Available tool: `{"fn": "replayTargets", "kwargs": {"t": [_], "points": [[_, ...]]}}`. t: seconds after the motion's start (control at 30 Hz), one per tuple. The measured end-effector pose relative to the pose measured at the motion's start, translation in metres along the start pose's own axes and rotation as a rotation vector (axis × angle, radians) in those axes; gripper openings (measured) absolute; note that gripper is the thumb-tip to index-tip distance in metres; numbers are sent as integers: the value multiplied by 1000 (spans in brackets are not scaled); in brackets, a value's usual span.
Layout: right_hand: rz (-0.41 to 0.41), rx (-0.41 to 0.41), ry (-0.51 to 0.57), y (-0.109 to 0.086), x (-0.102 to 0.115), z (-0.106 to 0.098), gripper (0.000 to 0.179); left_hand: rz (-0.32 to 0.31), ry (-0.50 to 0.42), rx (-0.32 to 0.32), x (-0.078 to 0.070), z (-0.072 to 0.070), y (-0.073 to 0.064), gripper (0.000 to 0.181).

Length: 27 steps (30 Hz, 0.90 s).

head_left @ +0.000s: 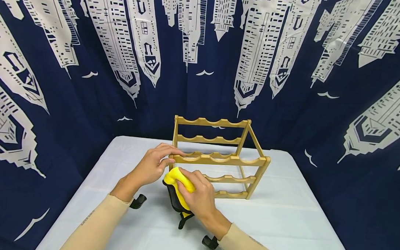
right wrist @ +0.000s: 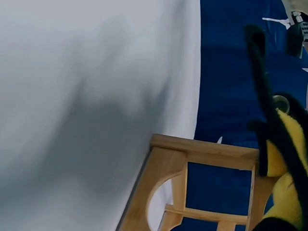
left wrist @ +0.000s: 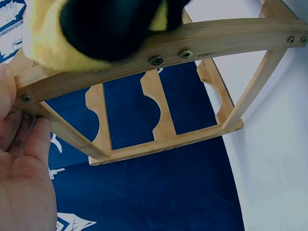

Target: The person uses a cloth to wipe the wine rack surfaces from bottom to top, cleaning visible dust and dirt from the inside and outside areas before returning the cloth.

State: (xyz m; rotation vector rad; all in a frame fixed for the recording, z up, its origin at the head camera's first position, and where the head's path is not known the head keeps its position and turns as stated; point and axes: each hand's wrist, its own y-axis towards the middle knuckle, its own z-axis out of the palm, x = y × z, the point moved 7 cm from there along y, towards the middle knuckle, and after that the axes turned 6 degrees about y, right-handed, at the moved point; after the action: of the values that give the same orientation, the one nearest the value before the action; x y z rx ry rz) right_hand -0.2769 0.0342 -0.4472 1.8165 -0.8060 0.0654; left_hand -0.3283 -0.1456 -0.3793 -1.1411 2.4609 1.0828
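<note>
A light wooden rack (head_left: 218, 160) with scalloped rails stands on the white-covered table. At its near left top corner my left hand (head_left: 150, 165) grips the frame; in the left wrist view, the thumb and fingers lie on either side of the wood (left wrist: 62, 82). My right hand (head_left: 200, 198) holds a fuzzy yellow cloth-like piece with black edging and a black strap (head_left: 176, 174). It is against or very close to the rack's left side. Its yellow and black parts (right wrist: 284, 197) also show at the right wrist view's edge, where the right hand is out of sight.
The white tabletop (head_left: 282, 216) extends around the rack. A navy curtain (head_left: 201, 95) with white building prints hangs behind and beside the table. Black camera mounts (head_left: 138, 201) stick out from both wrists.
</note>
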Motion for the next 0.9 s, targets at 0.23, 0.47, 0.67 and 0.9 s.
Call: {"fn": "replayTargets", "kwargs": {"t": [0.23, 0.47, 0.67, 0.9], "points": [[-5, 120, -204, 1, -2, 15, 45, -3, -11, 7, -1, 1, 2, 34], [-113, 175, -346, -4, -4, 15, 65, -5, -7, 0, -2, 0, 2, 36], [-161, 124, -392, -16, -15, 0, 67, -5, -5, 11, -2, 3, -1, 34], [-163, 28, -322, -17, -27, -28, 66, -13, 4, 26, -3, 1, -1, 32]]}}
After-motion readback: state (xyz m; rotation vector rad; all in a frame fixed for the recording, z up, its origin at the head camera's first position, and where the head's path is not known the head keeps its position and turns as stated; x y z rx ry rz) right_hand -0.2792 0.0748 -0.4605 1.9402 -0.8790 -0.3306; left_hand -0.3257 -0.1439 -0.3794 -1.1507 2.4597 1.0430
